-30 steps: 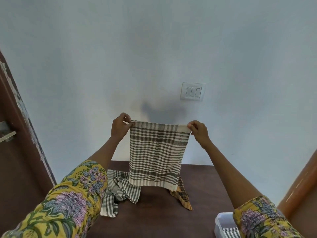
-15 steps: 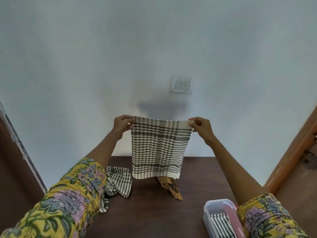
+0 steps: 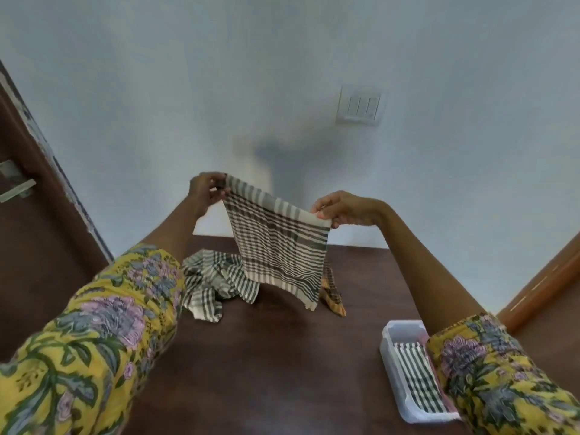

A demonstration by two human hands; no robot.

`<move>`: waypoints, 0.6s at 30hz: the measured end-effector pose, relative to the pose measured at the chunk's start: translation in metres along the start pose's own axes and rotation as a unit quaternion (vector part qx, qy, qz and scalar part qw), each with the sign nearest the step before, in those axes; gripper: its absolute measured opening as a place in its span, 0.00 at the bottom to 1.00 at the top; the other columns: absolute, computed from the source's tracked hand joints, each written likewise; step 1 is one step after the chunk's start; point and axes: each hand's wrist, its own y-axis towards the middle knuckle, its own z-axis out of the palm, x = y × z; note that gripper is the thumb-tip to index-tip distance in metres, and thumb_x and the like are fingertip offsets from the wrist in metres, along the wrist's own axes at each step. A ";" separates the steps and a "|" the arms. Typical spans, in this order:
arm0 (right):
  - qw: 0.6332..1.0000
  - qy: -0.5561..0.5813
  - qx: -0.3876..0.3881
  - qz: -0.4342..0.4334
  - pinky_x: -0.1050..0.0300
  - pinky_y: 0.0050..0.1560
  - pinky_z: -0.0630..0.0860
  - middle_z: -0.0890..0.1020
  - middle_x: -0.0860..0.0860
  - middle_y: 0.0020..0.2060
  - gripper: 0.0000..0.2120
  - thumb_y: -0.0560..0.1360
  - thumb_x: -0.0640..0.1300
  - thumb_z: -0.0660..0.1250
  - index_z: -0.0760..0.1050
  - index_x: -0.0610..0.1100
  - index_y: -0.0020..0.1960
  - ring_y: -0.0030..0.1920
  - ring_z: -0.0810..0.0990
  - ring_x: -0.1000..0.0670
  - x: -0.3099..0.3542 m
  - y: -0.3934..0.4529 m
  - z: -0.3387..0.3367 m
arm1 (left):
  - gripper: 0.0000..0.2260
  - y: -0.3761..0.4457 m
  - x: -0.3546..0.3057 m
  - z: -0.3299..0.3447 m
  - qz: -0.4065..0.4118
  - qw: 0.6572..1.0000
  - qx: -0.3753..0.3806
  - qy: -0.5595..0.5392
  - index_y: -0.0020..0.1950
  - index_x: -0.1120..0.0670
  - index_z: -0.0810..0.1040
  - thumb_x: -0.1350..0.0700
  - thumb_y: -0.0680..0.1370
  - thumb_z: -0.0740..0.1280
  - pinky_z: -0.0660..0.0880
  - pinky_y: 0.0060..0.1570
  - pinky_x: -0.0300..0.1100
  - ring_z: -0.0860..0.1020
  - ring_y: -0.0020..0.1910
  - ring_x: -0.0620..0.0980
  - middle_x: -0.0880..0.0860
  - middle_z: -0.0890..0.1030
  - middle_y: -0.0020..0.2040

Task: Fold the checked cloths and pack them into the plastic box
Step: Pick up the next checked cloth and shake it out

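Observation:
A grey-and-white checked cloth (image 3: 276, 246) hangs in the air above the dark wooden table (image 3: 266, 372). My left hand (image 3: 205, 193) pinches its top left corner, and my right hand (image 3: 342, 210) pinches its top right corner, lower than the left. Its bottom edge hangs just above the table. A second checked cloth (image 3: 213, 281) lies crumpled on the table at the left. An orange-brown checked cloth (image 3: 332, 296) shows partly behind the hanging one. The clear plastic box (image 3: 395, 372) stands at the right front with a folded striped cloth (image 3: 417, 375) inside, partly covered by my right sleeve.
A pale wall with a switch plate (image 3: 359, 105) rises behind the table. A brown door with a metal handle (image 3: 17, 189) is at the left. Wooden trim (image 3: 539, 284) runs along the right side.
The held cloth has tilted, with my right hand dropping lower than my left. The view has swung, so the door and more of the box show now.

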 end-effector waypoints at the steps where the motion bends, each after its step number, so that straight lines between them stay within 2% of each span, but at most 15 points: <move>1: 0.999 -0.001 0.046 0.004 0.69 0.31 0.74 0.80 0.51 0.34 0.08 0.76 0.31 0.60 0.76 0.38 0.50 0.32 0.76 0.58 0.006 0.002 0.006 | 0.08 -0.002 -0.005 -0.004 0.002 1.000 -0.001 0.014 0.36 0.57 0.76 0.63 0.74 0.63 0.73 0.20 0.30 0.75 0.17 0.44 0.52 0.78 0.27; 4: 0.993 0.041 0.111 0.015 0.70 0.31 0.76 0.82 0.53 0.35 0.10 0.76 0.30 0.58 0.74 0.38 0.52 0.31 0.78 0.59 0.017 0.007 0.019 | 0.08 -0.006 -0.022 -0.006 0.007 0.998 0.034 0.056 0.35 0.56 0.76 0.62 0.73 0.64 0.69 0.19 0.29 0.72 0.16 0.42 0.51 0.75 0.29; 8: 0.992 0.091 0.090 0.023 0.69 0.33 0.78 0.84 0.53 0.37 0.10 0.75 0.30 0.58 0.74 0.38 0.54 0.32 0.80 0.58 0.010 0.003 0.015 | 0.07 -0.005 -0.033 0.009 0.009 0.991 0.076 0.112 0.36 0.56 0.76 0.61 0.74 0.64 0.66 0.18 0.29 0.68 0.16 0.40 0.51 0.72 0.33; 10: 0.993 0.095 0.045 0.046 0.69 0.35 0.79 0.84 0.54 0.36 0.09 0.76 0.30 0.59 0.76 0.40 0.51 0.32 0.81 0.59 -0.005 -0.003 0.010 | 0.04 -0.003 -0.024 0.021 0.000 0.986 0.091 0.139 0.40 0.59 0.77 0.63 0.74 0.65 0.69 0.19 0.29 0.71 0.19 0.41 0.52 0.73 0.34; 11: 0.994 0.087 0.015 0.065 0.68 0.36 0.79 0.85 0.54 0.36 0.08 0.76 0.31 0.61 0.77 0.40 0.50 0.33 0.82 0.58 -0.014 -0.006 0.005 | 0.02 -0.001 -0.016 0.027 -0.006 0.984 0.096 0.152 0.44 0.61 0.78 0.64 0.74 0.66 0.72 0.21 0.29 0.74 0.24 0.43 0.53 0.74 0.37; 14: 0.986 0.043 -0.101 0.128 0.66 0.40 0.80 0.83 0.48 0.39 0.02 0.74 0.33 0.66 0.78 0.37 0.44 0.40 0.83 0.54 -0.051 -0.015 -0.008 | 0.10 0.006 0.026 0.043 -0.024 0.981 0.100 0.166 0.55 0.65 0.76 0.69 0.74 0.66 0.82 0.37 0.36 0.78 0.39 0.49 0.59 0.77 0.44; 16: 0.967 0.017 -0.179 0.179 0.61 0.46 0.81 0.80 0.45 0.40 0.05 0.74 0.34 0.67 0.76 0.37 0.39 0.43 0.82 0.50 -0.079 -0.017 -0.016 | 0.10 0.007 0.059 0.051 -0.035 0.979 0.094 0.175 0.55 0.69 0.76 0.70 0.75 0.66 0.81 0.50 0.43 0.79 0.42 0.52 0.61 0.78 0.49; 18: 0.940 0.031 -0.265 0.211 0.59 0.47 0.81 0.79 0.43 0.41 0.06 0.74 0.34 0.67 0.74 0.38 0.38 0.40 0.81 0.50 -0.106 -0.016 -0.020 | 0.02 0.007 0.091 0.055 -0.049 0.975 0.110 0.185 0.45 0.67 0.76 0.71 0.76 0.64 0.81 0.49 0.44 0.80 0.35 0.50 0.61 0.77 0.48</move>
